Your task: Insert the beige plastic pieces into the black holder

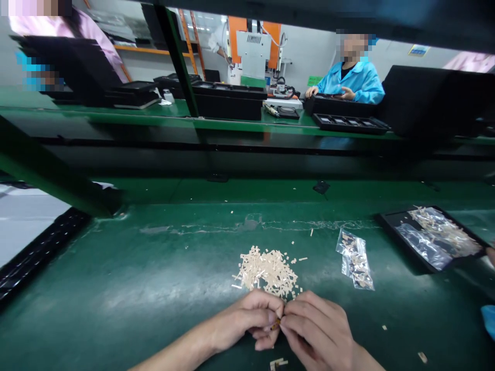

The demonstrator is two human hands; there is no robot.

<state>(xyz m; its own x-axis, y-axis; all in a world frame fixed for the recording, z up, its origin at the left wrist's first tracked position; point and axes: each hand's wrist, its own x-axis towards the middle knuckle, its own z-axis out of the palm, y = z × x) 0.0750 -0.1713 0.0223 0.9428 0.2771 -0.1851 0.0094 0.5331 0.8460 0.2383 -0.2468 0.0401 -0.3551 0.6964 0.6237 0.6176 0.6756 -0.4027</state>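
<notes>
While the left hand [247,315] and the right hand [309,322] meet fingertip to fingertip, pinching one tiny brownish part [275,325] between them, two more pale bits [278,363] lie just below on the green desk [116,288]. Just beyond the hands sits one heap of small beige pieces [267,269], too many to count. Right of it lie two small clear bags [355,259] holding similar pieces, and farther right one black tray [390,222] holds a clear bag [436,234] of them; no writing is readable.

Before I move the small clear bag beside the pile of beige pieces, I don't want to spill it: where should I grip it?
Probably pinch the small clear bag by its far, emptier end, coming from above. It lies flat on the green mat, and its beige contents sit toward the near end, so lifting the far end should keep them settled. Which end is the opening is not clear.
</notes>
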